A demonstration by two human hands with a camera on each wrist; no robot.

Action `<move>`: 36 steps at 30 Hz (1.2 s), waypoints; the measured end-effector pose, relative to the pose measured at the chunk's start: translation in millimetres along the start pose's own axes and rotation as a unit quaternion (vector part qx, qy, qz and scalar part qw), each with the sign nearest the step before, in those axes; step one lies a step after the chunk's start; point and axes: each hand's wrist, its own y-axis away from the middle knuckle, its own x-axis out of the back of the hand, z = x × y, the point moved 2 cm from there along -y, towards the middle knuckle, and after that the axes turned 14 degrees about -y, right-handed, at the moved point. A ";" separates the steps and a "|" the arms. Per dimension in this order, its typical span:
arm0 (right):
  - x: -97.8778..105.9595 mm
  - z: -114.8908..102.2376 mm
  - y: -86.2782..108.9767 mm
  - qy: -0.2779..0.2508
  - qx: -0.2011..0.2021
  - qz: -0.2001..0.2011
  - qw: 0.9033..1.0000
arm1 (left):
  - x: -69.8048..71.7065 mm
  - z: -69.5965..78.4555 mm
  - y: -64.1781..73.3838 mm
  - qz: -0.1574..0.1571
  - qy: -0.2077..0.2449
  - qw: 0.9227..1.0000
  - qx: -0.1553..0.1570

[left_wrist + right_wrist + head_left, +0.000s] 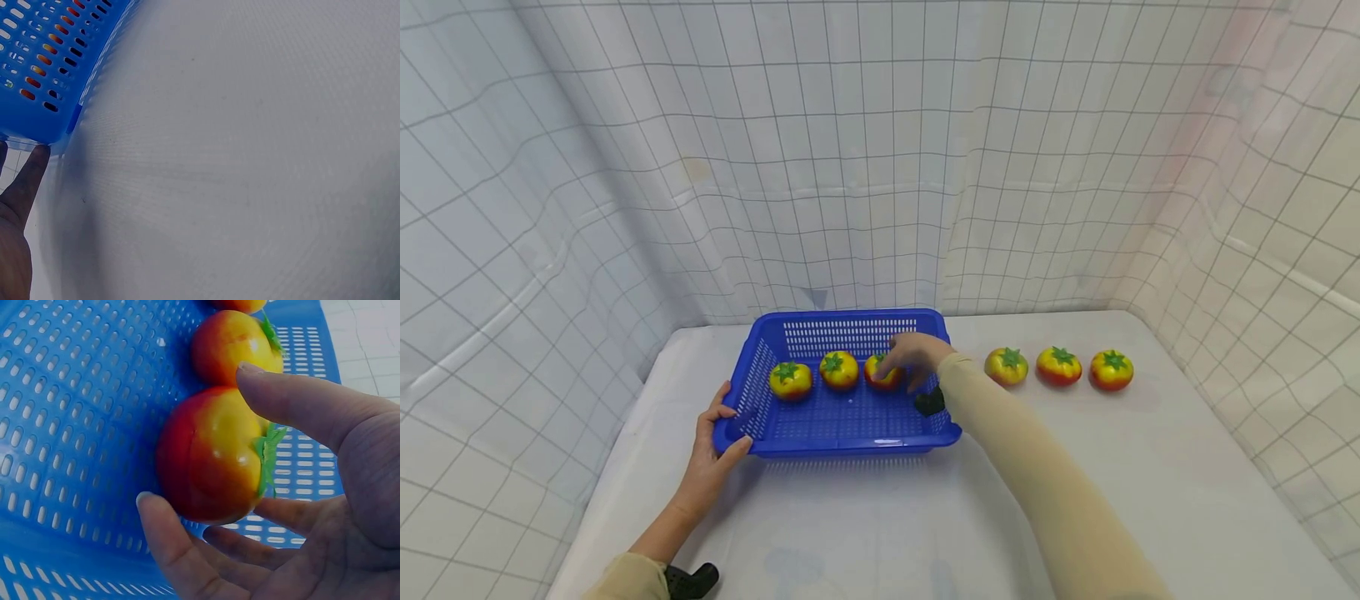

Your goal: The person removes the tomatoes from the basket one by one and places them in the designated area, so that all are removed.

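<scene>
A blue plastic basket (842, 425) with slotted walls sits on the white-covered table. In it, three red-and-yellow tomatoes with green leafy tops stand in a row: the left tomato (791, 382), the middle tomato (838, 371) and the right tomato (209, 456). My left hand (707, 450) holds the basket's front left corner, thumb at the front rim and fingers along the left side. Inside the basket, my right hand (917, 352) reaches over the right tomato. Its thumb and fingers are spread loosely around that tomato, with gaps showing in the right wrist view.
On the table to the right of the basket, three more tomatoes lie in a row: one yellowish tomato (1007, 367), one tomato (1059, 367) and one tomato (1112, 370) at the end. White grid-patterned curtains (880, 167) enclose the table's back and sides.
</scene>
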 end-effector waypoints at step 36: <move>4.0 7.0 -13.3 -0.084 -0.055 -0.016 0.995 | 2.3 0.4 1.8 -0.011 -0.017 1.000 0.023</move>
